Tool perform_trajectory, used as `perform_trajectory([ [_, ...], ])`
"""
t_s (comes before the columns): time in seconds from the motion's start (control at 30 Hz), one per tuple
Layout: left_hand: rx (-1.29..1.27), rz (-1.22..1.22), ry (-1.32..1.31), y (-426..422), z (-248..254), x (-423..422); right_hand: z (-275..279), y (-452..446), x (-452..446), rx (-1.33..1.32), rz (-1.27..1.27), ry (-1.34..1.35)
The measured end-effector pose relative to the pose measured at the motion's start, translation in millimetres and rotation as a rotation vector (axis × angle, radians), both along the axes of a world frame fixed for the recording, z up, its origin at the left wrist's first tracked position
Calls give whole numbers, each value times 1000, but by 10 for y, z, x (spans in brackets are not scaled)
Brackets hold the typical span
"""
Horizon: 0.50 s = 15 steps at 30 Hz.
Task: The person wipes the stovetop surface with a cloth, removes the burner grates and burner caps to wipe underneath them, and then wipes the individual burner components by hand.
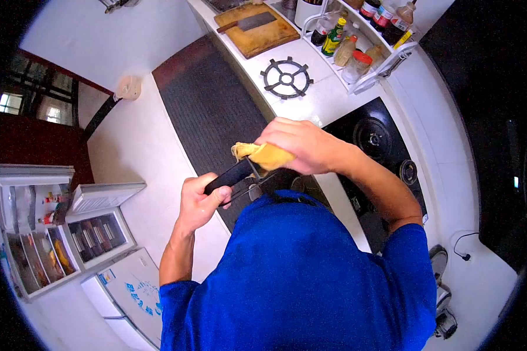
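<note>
In front of my chest I hold a dark piece with a flat black band and thin bars (234, 177), seen at a slant; it looks like a stove grate. My left hand (200, 200) is closed on its near left end, with the thumb on top. A yellow cloth (270, 157) is bunched in my right hand (298, 143) and pressed against the other end of the dark piece. Fingers of the right hand are partly hidden by the cloth. A wheel-shaped black stove grate (287, 78) lies flat on the white counter (301, 108) beyond my hands.
The black gas stove (386, 126) with bare burners is at my right. A cutting board (263, 41) with a cleaver (255, 21) and a rack (357, 82) of bottles and jars stand farther along the counter. At left, a fridge (32, 169) stands open above a dark floor mat (208, 105).
</note>
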<state>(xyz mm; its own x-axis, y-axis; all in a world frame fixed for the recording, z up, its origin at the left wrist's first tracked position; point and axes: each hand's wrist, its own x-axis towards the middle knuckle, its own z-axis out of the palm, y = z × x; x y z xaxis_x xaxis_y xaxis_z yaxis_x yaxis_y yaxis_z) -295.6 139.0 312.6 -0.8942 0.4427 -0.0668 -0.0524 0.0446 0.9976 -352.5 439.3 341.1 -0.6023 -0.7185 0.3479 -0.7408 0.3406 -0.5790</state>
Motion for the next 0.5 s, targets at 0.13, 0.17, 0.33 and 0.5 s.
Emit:
perform_trajectory([
  [0.13,29,40,-52,-13,30,25,-263,155,-103,-135,-21,-286],
  [0.17,6,43,-59,-12,45,48,-264,130,-78,-139,-13,-288],
  [0.33,-249,40,276,170,163,34,305,-240,115,-40,-164,-18],
  [0.5,-275,82,312,206,100,25,-12,-75,-142,-206,-24,-83],
])
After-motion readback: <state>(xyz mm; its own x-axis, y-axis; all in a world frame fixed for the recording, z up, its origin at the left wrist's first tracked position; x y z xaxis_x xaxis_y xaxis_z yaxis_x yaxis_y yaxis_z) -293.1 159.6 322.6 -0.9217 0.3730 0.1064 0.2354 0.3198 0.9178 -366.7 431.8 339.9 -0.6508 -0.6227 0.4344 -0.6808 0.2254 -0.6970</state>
